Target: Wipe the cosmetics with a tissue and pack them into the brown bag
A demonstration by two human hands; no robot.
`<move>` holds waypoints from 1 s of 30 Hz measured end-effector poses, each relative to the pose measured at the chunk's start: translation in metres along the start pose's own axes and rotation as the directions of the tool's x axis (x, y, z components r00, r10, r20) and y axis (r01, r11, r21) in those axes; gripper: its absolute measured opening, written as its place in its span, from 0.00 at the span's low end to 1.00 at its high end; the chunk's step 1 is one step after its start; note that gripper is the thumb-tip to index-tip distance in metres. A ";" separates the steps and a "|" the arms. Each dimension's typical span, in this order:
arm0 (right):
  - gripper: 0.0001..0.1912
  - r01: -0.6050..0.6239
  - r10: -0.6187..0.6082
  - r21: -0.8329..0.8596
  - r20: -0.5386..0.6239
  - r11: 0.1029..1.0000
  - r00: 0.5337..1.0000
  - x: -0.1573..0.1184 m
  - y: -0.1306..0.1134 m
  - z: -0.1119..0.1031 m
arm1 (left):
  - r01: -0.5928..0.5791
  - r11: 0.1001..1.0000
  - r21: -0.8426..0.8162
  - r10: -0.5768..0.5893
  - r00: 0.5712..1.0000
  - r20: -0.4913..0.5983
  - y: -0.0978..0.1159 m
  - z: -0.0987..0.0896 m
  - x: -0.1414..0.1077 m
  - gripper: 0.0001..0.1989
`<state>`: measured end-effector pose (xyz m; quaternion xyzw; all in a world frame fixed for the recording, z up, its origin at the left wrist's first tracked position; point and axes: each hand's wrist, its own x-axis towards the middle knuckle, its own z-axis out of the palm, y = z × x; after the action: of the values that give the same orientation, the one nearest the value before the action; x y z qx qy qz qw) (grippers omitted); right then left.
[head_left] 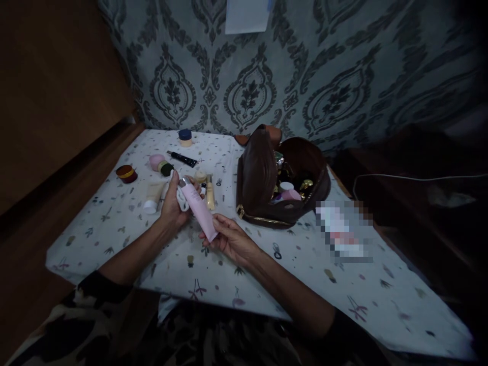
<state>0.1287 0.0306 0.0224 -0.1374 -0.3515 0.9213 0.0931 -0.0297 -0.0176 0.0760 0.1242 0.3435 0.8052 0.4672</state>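
Note:
A pink tube (pixel 200 211) with a silver cap is held slantwise above the table, its cap end up and to the left. My right hand (pixel 231 239) grips its flat lower end between thumb and fingers. At the capped end, my left hand (pixel 175 203) is closed around a white cloth (pixel 182 200), which lies against the tube. Just behind my hands are a small yellowish tube (pixel 210 194) and a cream-coloured jar (pixel 200 176). A beige tube with a white cap (pixel 152 198) lies left of my left hand.
An open brown bag (pixel 255 175) holding several cosmetics stands right of centre on the patterned tablecloth (pixel 236 284). At the back left are a blue-lidded jar (pixel 185 138), a black tube (pixel 183 159), a pink brush (pixel 157 162) and a red-gold jar (pixel 126 174). A blurred item (pixel 343 231) lies right.

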 end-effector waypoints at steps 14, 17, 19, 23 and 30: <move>0.22 0.062 -0.067 -0.141 -0.033 0.988 0.997 0.001 0.000 -0.003 | 0.029 0.883 0.469 -0.132 0.973 0.189 -0.023 -0.003 -0.021 0.20; 0.23 0.131 -0.170 -0.351 -0.083 0.927 0.982 -0.004 -0.006 -0.001 | -0.123 0.691 0.712 -0.092 0.962 0.255 -0.003 -0.004 -0.018 0.15; 0.23 0.223 -0.304 -0.433 -0.128 0.873 0.944 -0.007 -0.012 0.000 | -0.257 0.477 0.840 -0.087 0.938 0.336 0.010 -0.005 -0.017 0.11; 0.23 0.331 -0.460 -0.511 -0.147 0.793 0.876 -0.009 -0.020 0.000 | -0.467 0.128 0.875 -0.056 0.878 0.476 0.026 -0.012 -0.022 0.10; 0.12 0.268 -0.469 -0.833 0.011 0.484 0.883 -0.006 -0.004 -0.004 | -0.628 -0.394 0.671 -0.389 0.776 0.497 0.042 -0.043 -0.040 0.10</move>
<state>0.1359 0.0340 0.0232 -0.1852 -0.7434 0.5906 0.2534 -0.0590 -0.0833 0.0771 0.7352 0.6602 0.1067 0.1108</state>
